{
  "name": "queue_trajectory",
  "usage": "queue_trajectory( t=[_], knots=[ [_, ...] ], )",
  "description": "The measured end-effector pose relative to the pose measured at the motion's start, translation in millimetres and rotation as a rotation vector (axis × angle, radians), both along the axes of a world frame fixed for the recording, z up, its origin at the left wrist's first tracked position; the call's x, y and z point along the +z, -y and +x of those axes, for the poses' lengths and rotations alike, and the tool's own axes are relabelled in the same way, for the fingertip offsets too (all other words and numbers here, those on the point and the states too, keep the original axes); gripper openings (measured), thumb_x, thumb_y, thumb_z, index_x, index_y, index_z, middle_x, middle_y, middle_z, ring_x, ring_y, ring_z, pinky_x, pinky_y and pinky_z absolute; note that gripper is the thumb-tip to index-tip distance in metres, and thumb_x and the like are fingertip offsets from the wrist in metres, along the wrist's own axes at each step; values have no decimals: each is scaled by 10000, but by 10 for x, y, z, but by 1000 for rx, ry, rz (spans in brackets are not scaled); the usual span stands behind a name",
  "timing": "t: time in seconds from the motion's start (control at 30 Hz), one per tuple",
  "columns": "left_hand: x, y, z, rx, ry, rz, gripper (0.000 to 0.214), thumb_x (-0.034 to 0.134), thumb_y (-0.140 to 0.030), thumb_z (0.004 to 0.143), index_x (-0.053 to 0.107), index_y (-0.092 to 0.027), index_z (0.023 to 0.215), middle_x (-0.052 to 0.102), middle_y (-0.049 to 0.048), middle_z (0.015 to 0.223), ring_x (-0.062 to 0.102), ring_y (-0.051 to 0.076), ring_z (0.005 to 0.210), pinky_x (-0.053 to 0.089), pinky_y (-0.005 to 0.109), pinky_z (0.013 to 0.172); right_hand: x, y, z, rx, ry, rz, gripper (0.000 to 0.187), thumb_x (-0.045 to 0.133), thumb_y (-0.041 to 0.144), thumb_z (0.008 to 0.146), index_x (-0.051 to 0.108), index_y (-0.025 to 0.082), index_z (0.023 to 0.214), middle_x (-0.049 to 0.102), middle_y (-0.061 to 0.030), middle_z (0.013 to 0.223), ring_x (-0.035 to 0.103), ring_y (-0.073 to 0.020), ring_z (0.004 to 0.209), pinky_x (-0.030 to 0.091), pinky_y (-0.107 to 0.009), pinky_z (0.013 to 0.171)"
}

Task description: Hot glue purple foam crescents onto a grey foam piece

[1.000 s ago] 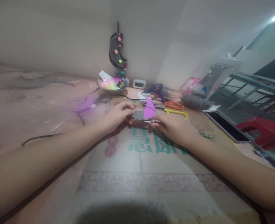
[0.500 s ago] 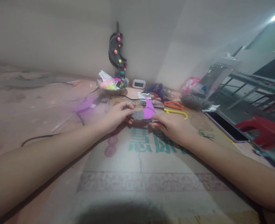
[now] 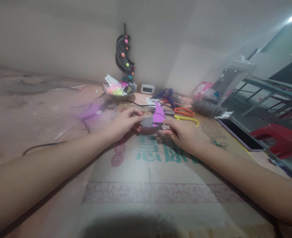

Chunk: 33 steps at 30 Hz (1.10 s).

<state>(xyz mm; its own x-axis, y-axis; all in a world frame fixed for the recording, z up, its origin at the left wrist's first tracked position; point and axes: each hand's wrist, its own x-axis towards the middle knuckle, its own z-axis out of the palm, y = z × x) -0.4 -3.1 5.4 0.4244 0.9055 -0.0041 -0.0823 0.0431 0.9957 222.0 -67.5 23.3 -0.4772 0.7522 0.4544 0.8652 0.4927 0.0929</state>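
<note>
A purple crescent (image 3: 159,114), its left part wrapped in grey yarn (image 3: 146,122), is held just above the cardboard. The fingertips of my left hand (image 3: 129,121) are closed on the wrapped end. My right hand (image 3: 179,130) pinches a small dark pointed tool (image 3: 165,127) with a silvery part; its exact kind is unclear. The tool's tip lies against the crescent's lower edge, near where grey yarn meets purple. A thin strand crosses the purple part.
Behind the hands lie scissors (image 3: 184,111), a yellow handle (image 3: 188,119), a glue gun (image 3: 168,96), a small clock (image 3: 147,89) and a metal bowl (image 3: 120,94). A decorated grey crescent (image 3: 122,54) stands against the wall. Right are a yarn bundle (image 3: 205,108) and phone (image 3: 241,135).
The dark tip and silvery part of the tool in my right hand now show beside the crescent. The right fingers have shifted slightly off the purple part; the left hand stays put.
</note>
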Motion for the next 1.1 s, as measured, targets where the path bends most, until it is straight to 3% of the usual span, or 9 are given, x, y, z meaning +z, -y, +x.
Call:
queue_trajectory(
  t=[0.3,0.57,1.1],
  knots=[
    [20,80,11,12,-118,184,104,587,-178,808,493,-185,852,565,-40,576,590,89,480,390,146,437,-82,-34,-11,81,84,-5,373,401,445,970,641,160,988,702,-73,796,615,-173,690,356,-257,586],
    [-28,47,9,-13,-88,196,113,599,-184,799,502,-184,856,586,-33,601,610,103,488,451,181,481,-50,-7,-31,91,119,-32,383,383,446,976,637,158,983,696,-80,790,615,-176,692,352,-265,584],
    [-4,57,8,-59,-67,105,136,605,-186,815,489,-181,884,594,-32,569,603,92,474,372,142,433,-73,-31,-12,113,70,-76,385,383,443,977,652,171,933,692,-68,767,614,-165,695,346,-252,590]
  ],
)
